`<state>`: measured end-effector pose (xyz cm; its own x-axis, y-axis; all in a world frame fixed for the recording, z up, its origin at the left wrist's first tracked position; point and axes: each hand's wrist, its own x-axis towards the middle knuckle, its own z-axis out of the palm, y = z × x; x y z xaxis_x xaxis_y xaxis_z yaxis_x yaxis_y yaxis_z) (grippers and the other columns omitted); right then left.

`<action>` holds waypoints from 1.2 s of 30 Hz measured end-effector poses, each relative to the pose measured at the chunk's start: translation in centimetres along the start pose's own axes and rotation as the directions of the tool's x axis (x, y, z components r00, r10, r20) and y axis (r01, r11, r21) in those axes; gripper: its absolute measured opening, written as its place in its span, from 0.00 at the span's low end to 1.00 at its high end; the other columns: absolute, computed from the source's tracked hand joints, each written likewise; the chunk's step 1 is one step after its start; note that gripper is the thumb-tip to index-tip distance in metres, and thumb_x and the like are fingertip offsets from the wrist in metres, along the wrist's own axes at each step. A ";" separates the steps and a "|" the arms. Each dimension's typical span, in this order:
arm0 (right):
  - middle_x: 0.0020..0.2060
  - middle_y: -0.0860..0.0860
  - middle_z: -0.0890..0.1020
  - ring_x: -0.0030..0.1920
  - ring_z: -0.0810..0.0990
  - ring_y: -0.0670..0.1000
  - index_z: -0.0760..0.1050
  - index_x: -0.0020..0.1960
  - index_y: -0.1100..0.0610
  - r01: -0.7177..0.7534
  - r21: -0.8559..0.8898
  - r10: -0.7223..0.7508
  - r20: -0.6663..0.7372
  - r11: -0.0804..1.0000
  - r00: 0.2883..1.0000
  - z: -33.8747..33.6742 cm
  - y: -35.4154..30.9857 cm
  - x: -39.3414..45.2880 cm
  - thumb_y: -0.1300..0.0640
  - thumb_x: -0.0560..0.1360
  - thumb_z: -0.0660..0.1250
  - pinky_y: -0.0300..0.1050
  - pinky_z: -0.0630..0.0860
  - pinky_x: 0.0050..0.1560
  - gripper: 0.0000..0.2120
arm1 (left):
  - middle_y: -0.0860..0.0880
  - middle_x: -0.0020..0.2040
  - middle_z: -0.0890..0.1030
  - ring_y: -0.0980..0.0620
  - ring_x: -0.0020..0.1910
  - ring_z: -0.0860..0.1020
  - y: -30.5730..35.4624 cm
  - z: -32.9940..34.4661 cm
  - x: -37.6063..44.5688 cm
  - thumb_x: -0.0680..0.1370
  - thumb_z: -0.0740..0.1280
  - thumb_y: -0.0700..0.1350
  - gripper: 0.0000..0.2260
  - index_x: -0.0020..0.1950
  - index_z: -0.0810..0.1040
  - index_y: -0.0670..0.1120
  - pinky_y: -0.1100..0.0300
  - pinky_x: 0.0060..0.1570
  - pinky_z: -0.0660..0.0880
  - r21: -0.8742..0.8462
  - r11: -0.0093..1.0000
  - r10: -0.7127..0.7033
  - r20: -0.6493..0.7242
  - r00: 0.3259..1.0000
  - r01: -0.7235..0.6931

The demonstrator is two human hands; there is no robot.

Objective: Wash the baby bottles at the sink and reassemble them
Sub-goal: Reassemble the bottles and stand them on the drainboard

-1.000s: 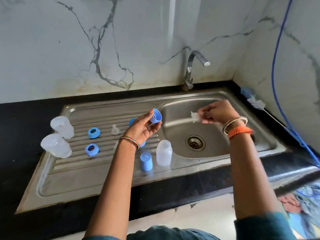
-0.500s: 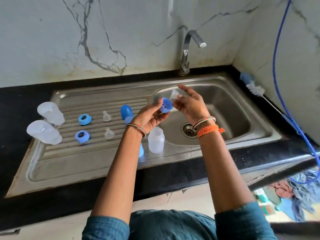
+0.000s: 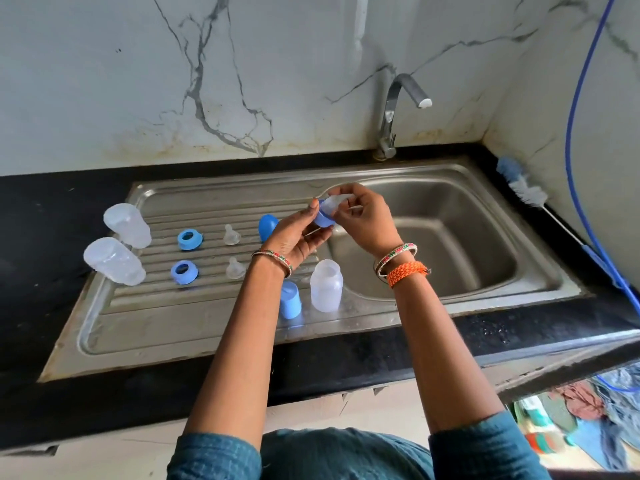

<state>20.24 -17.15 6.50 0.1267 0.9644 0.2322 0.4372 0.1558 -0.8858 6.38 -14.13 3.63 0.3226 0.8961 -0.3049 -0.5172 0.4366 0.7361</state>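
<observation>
Over the edge of the sink basin (image 3: 450, 244), her left hand (image 3: 298, 233) grips a blue collar ring (image 3: 323, 218) while her right hand (image 3: 363, 220) pinches what looks like a clear teat (image 3: 337, 199) at it, an open bottle (image 3: 326, 285) standing on the drainboard (image 3: 173, 317) below.

Bright, even daylight, soft and diffuse, with no hard shadows. Pale glare streak on the marble wall (image 3: 360, 26) above the tap (image 3: 398, 112); dull sheen across the steel sink (image 3: 450, 209) basin. Wide-angle bending of the black counter (image 3: 52, 209) edge toward the corners. Slight softness throughout, blurrier at lower right.
</observation>
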 end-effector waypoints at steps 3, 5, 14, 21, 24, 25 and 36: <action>0.34 0.46 0.78 0.35 0.77 0.44 0.76 0.53 0.58 0.021 -0.007 -0.022 -0.094 1.000 0.995 -0.1 -0.5 0.1 0.62 0.71 0.72 0.39 0.77 0.42 0.12 | 0.42 0.44 0.82 0.49 0.43 0.82 0.5 -0.3 -0.2 0.78 0.64 0.48 0.11 0.49 0.77 0.40 0.59 0.40 0.81 -0.073 0.997 0.015 -0.027 1.000 -0.017; 0.36 0.49 0.80 0.37 0.78 0.46 0.76 0.51 0.57 0.052 -0.014 -0.053 -0.114 0.999 0.992 0.1 -0.7 0.0 0.61 0.70 0.73 0.38 0.76 0.42 0.11 | 0.41 0.46 0.81 0.48 0.45 0.81 0.8 -0.5 -0.3 0.78 0.64 0.48 0.12 0.51 0.76 0.40 0.59 0.43 0.81 -0.095 0.995 0.024 -0.023 0.999 -0.026; 0.39 0.47 0.80 0.41 0.79 0.46 0.78 0.50 0.55 0.105 -0.152 -0.123 -0.115 0.983 0.986 1.0 -1.4 -0.2 0.58 0.70 0.73 0.35 0.73 0.42 0.09 | 0.44 0.43 0.83 0.50 0.43 0.82 1.2 -1.2 -0.8 0.81 0.60 0.44 0.09 0.48 0.77 0.41 0.60 0.44 0.81 -0.066 0.997 0.051 0.044 0.998 -0.048; 0.46 0.50 0.86 0.48 0.82 0.51 0.83 0.52 0.53 0.122 -0.263 -0.169 -0.163 0.957 0.972 1.9 -2.2 -0.4 0.57 0.74 0.68 0.45 0.77 0.50 0.09 | 0.44 0.41 0.84 0.50 0.42 0.84 0.9 -1.3 -0.4 0.79 0.62 0.44 0.08 0.48 0.77 0.40 0.59 0.42 0.81 -0.119 0.992 0.047 0.039 0.998 -0.042; 0.45 0.50 0.86 0.46 0.83 0.51 0.84 0.51 0.54 0.152 -0.276 -0.214 -0.212 0.949 0.953 2.2 -2.4 -0.5 0.57 0.73 0.69 0.44 0.78 0.47 0.08 | 0.43 0.41 0.84 0.50 0.42 0.84 0.7 -1.4 -0.2 0.77 0.64 0.45 0.09 0.49 0.77 0.40 0.61 0.39 0.80 -0.134 0.990 0.042 0.055 0.998 -0.035; 0.45 0.50 0.86 0.46 0.83 0.51 0.84 0.50 0.54 0.158 -0.264 -0.214 -0.201 0.952 0.956 2.3 -2.4 -0.6 0.58 0.73 0.69 0.43 0.77 0.47 0.08 | 0.44 0.41 0.84 0.51 0.42 0.84 0.7 -1.5 -0.2 0.77 0.64 0.46 0.09 0.49 0.77 0.40 0.61 0.39 0.80 -0.127 0.991 0.045 0.056 0.997 -0.038; 0.57 0.53 0.79 0.59 0.74 0.54 0.81 0.52 0.55 0.225 -0.376 -0.170 0.172 0.899 0.970 3.5 -4.1 0.9 0.47 0.70 0.72 0.44 0.70 0.58 0.14 | 0.46 0.38 0.84 0.56 0.35 0.82 3.9 -2.3 -1.5 0.79 0.59 0.46 0.12 0.47 0.79 0.40 0.66 0.41 0.79 -0.109 0.985 0.140 0.049 0.989 -0.134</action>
<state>15.45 -16.16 8.90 -0.1049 0.9460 0.3068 0.7561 0.2763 -0.5932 2.03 -13.65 5.53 0.2850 0.9435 -0.1689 -0.6388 0.3184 0.7004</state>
